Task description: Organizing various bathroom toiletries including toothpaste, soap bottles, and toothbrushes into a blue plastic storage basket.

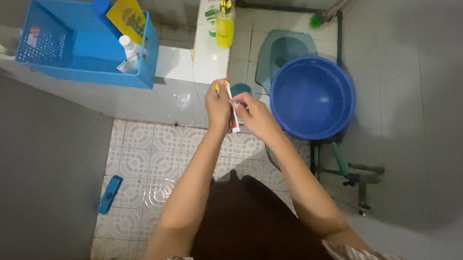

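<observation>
At frame centre, the left hand [217, 105] is clenched around a yellow-tipped toothbrush [217, 86] pointing up. The right hand [252, 115] grips a toothpaste tube [233, 112], its long axis near vertical, top toward the brush. A blue basin [312, 97] sits just right.

basket [73, 46] left, basin [312, 97] right of hands
</observation>
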